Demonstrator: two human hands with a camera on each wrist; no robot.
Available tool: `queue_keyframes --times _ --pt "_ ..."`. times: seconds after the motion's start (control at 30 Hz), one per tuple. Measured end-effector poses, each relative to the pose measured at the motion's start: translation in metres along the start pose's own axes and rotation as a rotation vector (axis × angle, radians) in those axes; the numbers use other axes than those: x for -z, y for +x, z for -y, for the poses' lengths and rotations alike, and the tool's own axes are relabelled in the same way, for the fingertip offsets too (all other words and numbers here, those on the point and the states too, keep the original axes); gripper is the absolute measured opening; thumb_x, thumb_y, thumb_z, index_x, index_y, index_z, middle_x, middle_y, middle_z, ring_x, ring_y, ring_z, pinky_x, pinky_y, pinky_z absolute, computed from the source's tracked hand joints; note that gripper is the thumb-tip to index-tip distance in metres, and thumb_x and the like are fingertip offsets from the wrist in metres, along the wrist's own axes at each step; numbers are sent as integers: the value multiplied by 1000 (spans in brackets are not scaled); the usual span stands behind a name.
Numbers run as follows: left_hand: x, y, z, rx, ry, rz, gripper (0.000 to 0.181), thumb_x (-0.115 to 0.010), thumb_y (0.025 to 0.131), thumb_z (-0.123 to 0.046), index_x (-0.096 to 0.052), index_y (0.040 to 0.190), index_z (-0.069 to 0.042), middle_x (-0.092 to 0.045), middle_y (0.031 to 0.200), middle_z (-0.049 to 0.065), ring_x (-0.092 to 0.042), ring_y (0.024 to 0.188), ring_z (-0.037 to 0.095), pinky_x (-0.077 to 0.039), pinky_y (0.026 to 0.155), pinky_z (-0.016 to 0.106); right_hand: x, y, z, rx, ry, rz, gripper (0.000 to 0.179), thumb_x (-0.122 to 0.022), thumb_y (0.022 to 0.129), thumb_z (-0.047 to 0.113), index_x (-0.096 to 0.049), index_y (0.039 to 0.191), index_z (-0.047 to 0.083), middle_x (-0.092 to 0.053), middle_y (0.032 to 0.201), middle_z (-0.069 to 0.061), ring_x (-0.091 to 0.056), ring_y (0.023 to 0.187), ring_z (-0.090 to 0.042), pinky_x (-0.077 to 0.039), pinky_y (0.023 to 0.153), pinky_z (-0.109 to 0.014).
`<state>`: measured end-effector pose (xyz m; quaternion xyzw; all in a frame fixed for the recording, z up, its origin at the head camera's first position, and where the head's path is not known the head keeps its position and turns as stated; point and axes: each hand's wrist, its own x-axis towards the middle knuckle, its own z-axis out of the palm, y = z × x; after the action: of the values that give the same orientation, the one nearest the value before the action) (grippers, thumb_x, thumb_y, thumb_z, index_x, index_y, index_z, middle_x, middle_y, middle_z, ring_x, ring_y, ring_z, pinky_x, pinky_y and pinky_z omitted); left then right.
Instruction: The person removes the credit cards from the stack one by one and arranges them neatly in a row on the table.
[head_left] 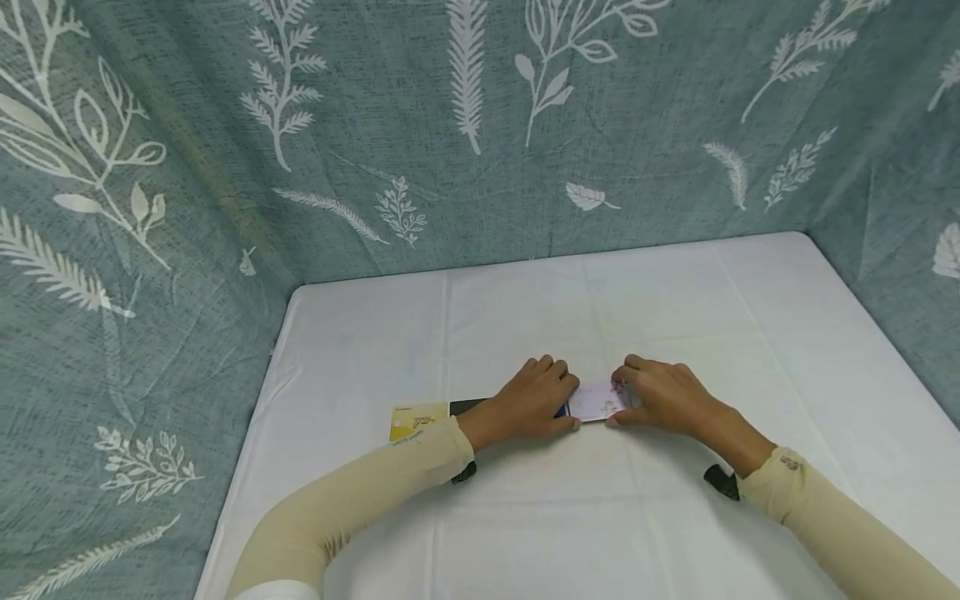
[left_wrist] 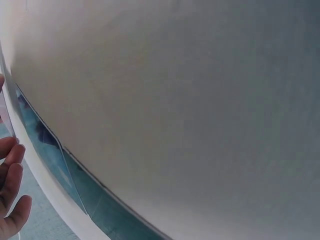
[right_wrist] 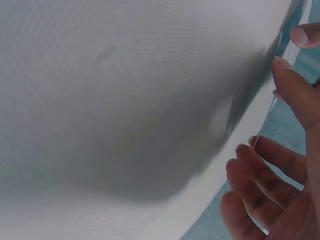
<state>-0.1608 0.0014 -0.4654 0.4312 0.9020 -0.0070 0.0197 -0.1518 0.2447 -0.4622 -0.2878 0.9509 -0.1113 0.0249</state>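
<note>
A pale pinkish card with a small floral print lies between both hands near the middle of the white table. My left hand holds its left end, with the thumb at the near edge and the fingers at the far edge. At the other end, my right hand pinches it between thumb and fingers. Beneath the left hand, a blue strip and a dark card show in part. A yellow card continues the row leftward, partly behind the sleeve. In the right wrist view, the right fingers curl beside a thin edge.
The white-covered table reaches back to a teal leaf-print curtain, which also hangs along both sides. Small black wrist-worn pieces stick out under the forearms. Glossy teal reflections show on the flat pieces in the left wrist view.
</note>
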Motion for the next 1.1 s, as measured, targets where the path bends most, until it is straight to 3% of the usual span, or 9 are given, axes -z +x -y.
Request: queue_keyframes --times 0.43,1.1 --pt "-3 4 -1 10 14 31 56 -60 94 -58 -63 128 -13 -62 114 1 -52 98 17 -43 84 32 -2 1 -1 8 -10 10 61 -88 71 49 -72 112 7 -60 90 3 -45 65 -6 -34 51 -21" --pt "-11 5 -2 -3 42 9 54 -63 93 -57 -64 126 -13 -63 112 1 -51 95 16 -42 81 31 -7 -4 -3 17 -1 12 56 -87 74 45 -72 112 7 -57 87 5 -43 64 -5 -35 51 -21"
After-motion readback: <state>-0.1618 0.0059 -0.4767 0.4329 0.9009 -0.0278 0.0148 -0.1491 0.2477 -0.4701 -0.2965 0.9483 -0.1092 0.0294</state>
